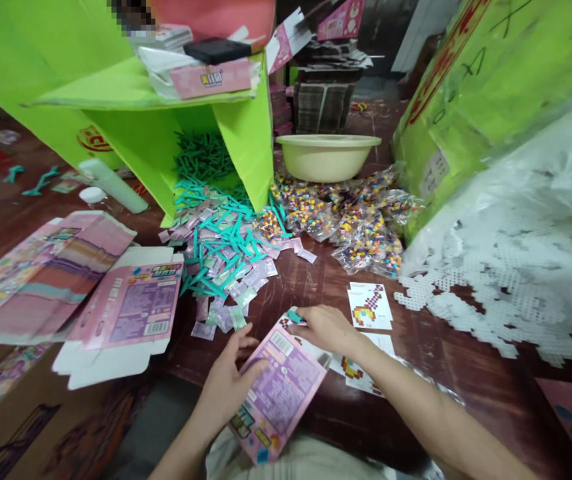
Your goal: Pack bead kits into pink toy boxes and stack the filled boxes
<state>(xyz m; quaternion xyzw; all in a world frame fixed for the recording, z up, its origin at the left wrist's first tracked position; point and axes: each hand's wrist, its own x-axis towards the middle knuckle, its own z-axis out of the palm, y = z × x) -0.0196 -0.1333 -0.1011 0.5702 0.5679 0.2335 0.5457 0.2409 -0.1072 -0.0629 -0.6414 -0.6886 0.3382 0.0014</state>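
My left hand (229, 377) grips the near left side of a pink and purple box (281, 393) held over the table edge. At the box's far open end, my right hand (323, 328) is closed on a small teal piece (295, 317) and some small packets. Under my right forearm lie white pattern cards (370, 305) printed with pixel pictures. A heap of teal plastic tools and small clear packets (223, 250) spreads out just beyond my hands.
Flat pink cartons (126, 310) lie stacked at left. A green cardboard stand (166, 120) holds more teal pieces. Bags of coloured beads (361, 223) sit before a cream basin (327, 157). White pegboard pieces (506, 293) in plastic fill the right.
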